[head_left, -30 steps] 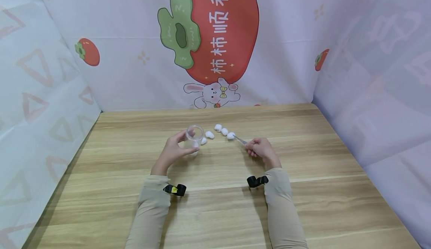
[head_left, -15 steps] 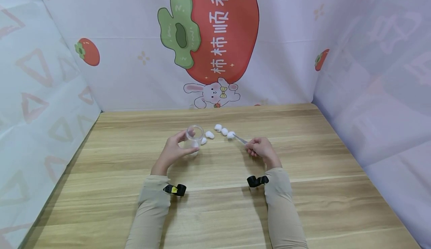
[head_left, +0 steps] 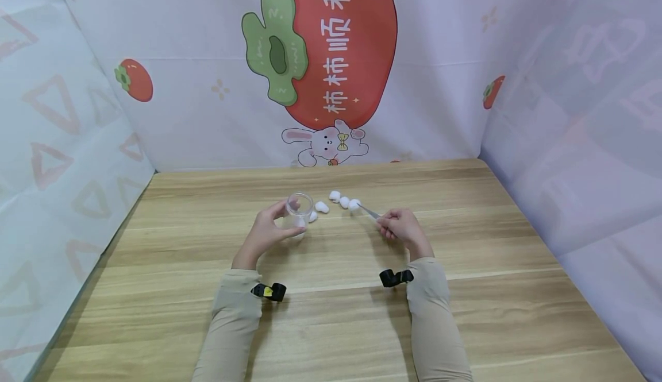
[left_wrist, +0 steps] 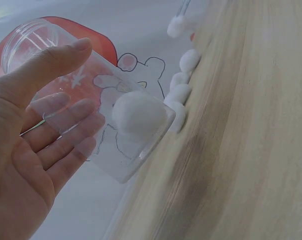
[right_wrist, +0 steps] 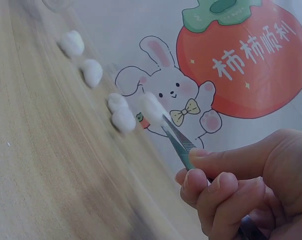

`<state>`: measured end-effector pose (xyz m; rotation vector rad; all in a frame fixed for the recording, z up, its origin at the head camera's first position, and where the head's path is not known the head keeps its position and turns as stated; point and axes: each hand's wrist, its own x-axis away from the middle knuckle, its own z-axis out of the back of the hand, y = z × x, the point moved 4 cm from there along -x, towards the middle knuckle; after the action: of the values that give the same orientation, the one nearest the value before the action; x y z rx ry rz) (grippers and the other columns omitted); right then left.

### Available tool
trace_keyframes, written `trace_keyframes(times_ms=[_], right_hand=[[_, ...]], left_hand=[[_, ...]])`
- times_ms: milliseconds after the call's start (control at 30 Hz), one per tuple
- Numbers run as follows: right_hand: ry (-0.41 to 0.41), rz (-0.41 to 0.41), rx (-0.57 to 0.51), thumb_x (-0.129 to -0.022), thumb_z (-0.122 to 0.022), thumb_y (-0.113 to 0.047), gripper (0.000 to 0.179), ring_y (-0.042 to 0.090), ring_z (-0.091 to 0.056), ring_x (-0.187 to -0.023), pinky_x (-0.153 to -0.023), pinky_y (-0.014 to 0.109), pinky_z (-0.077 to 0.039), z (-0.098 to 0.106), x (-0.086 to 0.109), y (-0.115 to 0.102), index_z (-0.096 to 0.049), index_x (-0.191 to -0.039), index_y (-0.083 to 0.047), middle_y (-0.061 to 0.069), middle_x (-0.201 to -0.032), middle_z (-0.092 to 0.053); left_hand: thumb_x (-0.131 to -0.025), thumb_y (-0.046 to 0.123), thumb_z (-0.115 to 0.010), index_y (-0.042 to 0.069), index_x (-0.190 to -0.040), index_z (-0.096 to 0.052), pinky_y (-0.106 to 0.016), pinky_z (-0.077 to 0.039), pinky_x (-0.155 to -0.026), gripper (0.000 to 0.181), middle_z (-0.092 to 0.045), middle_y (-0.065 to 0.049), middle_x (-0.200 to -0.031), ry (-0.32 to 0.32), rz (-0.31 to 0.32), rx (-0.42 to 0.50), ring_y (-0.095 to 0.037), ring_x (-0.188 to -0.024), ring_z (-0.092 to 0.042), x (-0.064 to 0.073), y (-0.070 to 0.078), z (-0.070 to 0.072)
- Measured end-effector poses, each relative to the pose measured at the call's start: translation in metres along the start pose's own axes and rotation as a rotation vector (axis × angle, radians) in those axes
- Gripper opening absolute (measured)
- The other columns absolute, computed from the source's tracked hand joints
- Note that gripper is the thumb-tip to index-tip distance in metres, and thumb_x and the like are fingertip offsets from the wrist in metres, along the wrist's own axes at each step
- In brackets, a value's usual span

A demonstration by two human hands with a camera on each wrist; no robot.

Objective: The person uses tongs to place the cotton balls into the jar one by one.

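Observation:
My left hand (head_left: 268, 234) grips a clear jar (head_left: 299, 205) with no lid, thumb on one side and fingers on the other. Inside it, a white cotton ball (left_wrist: 140, 116) lies near the bottom. Between thumb and fingers, my right hand (head_left: 400, 230) holds metal tweezers (right_wrist: 177, 142). Their tips pinch another cotton ball (right_wrist: 152, 107), which hangs a little above the table in the right wrist view. Several loose cotton balls (right_wrist: 93, 73) lie in a row on the wood between jar and tweezers.
A wooden table (head_left: 331, 324) spans the space under both arms. At its far edge stands a cloth backdrop (head_left: 196, 118) printed with a persimmon and a rabbit; more printed cloth hangs at the left and right sides.
The right hand, with the tweezers, has risen slightly, and the cotton ball at their tips has come up with it. The left hand and the jar stay in place.

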<state>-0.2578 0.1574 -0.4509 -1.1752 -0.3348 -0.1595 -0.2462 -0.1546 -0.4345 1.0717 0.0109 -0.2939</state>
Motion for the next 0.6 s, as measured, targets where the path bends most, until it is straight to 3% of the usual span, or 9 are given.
trace_keyframes(times_ms=[600], right_hand=[[-0.004,0.070,-0.006,-0.095,-0.057,-0.006,0.024,0.005,-0.052,-0.054,-0.050,0.017,-0.045,0.003,0.008,-0.011,-0.057,-0.105,0.015,-0.004,-0.061,-0.059]], left_hand=[[-0.074,0.020,-0.084,0.006,-0.135,-0.054,-0.055,-0.040,-0.111,0.070,-0.065,-0.014,-0.130,-0.010,0.014,0.011,-0.037,-0.123,-0.059,0.000,0.000,-0.001]])
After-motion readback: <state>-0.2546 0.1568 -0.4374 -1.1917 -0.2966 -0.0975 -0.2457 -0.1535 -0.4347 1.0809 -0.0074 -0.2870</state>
